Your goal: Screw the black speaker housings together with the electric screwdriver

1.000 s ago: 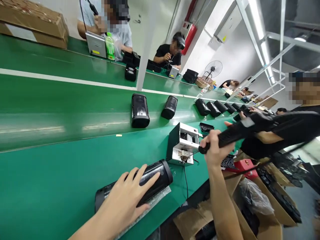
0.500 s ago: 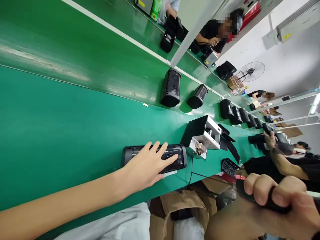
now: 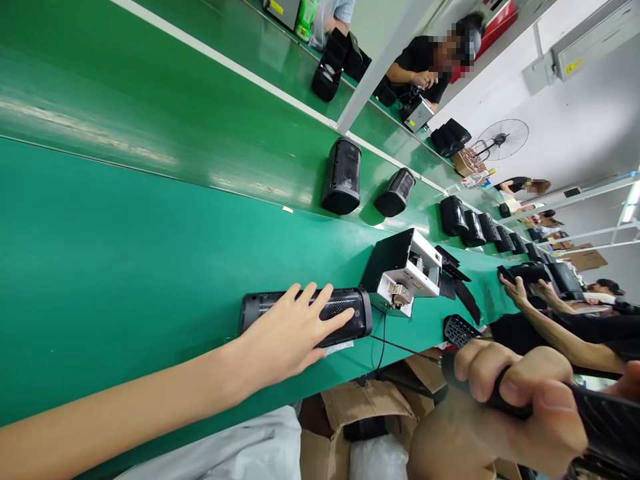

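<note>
One black cylindrical speaker (image 3: 306, 315) lies on its side on the green bench (image 3: 125, 267), close to the near edge. The left hand (image 3: 290, 333) rests flat on top of it, with the fingers spread over the mesh. The right hand (image 3: 505, 417) is closed in a fist around one long black handle (image 3: 575, 413), low at the right, away from the bench. What kind of tool it is I cannot tell, because its far end runs out of view.

Just beside the speaker's right end stands one small white and black machine (image 3: 406, 270), and a thin cable (image 3: 383, 340) goes from it over the bench edge. On the conveyor belt (image 3: 150, 120) behind stand two dark speakers (image 3: 343, 175), near each other, and further to the right a row of about five more (image 3: 475, 223), close together. Two flat black grilles (image 3: 457, 330) lie near the machine.

To the left of the speaker the bench surface is bare and wide. Under the near edge are cardboard boxes (image 3: 370, 407). A co-worker's hands (image 3: 515, 290) reach onto the bench at the right, and another person (image 3: 425, 60) sits across the belt.
</note>
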`<state>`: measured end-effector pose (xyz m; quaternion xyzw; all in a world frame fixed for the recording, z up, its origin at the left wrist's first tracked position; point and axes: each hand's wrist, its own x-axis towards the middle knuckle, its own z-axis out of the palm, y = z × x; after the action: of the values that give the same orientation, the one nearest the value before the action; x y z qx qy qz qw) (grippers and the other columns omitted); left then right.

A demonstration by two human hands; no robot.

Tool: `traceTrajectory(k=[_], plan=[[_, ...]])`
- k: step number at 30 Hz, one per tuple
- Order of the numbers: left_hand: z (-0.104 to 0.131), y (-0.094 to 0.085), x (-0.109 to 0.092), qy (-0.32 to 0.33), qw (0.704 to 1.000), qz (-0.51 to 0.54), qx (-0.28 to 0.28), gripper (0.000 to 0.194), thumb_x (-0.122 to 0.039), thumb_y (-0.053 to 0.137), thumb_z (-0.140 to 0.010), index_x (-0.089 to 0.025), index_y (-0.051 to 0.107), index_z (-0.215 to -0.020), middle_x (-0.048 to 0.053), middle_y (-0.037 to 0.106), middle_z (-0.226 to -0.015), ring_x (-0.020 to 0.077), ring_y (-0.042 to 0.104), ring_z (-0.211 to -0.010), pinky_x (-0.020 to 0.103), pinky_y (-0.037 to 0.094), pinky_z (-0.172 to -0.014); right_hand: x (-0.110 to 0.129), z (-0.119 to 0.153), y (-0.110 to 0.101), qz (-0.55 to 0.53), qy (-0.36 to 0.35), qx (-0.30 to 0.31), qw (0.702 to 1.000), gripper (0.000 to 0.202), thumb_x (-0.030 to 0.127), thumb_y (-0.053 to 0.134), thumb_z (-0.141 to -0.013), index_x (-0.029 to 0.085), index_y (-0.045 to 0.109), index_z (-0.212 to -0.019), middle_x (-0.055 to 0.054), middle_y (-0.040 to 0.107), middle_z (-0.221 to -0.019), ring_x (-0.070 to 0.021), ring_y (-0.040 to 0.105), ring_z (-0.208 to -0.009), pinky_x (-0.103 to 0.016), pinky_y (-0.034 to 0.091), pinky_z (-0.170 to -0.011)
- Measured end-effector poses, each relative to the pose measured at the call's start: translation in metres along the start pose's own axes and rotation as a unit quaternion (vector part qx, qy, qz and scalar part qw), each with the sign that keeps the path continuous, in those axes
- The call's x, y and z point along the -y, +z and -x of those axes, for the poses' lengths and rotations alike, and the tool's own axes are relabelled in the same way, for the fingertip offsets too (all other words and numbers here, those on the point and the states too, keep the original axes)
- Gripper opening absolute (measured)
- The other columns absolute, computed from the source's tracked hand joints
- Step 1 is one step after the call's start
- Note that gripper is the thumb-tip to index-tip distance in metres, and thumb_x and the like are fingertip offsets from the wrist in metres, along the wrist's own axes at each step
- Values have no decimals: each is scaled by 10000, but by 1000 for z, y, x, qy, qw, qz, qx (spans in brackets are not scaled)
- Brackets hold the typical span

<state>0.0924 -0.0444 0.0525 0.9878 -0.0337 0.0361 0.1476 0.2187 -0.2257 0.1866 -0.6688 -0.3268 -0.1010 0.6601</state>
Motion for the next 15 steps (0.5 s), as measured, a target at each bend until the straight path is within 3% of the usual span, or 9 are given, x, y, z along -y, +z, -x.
traceTrajectory(k=[8, 15], plan=[[-1, -3, -4, -8, 1000, 0, 3, 809, -521, 793, -989, -338, 421, -1684, 263, 479, -1681, 480, 627, -1368, 574, 506, -1051, -44, 16, 14, -22, 5, 57, 998, 451, 277, 665, -918, 206, 369, -585, 86, 356, -435, -105, 323, -293, -259, 353, -359], [-2, -4, -9, -6, 1000, -4, 7, 751, -456, 745, -1009, -319, 417, -1672, 250, 472, -1685, 475, 594, -1389, 588, 482, -1062, -61, 30, -2, 8, 10, 59, 998, 391, 250, 621, -882, 242, 365, -587, 87, 268, -434, -139, 142, -275, -334, 243, -316]])
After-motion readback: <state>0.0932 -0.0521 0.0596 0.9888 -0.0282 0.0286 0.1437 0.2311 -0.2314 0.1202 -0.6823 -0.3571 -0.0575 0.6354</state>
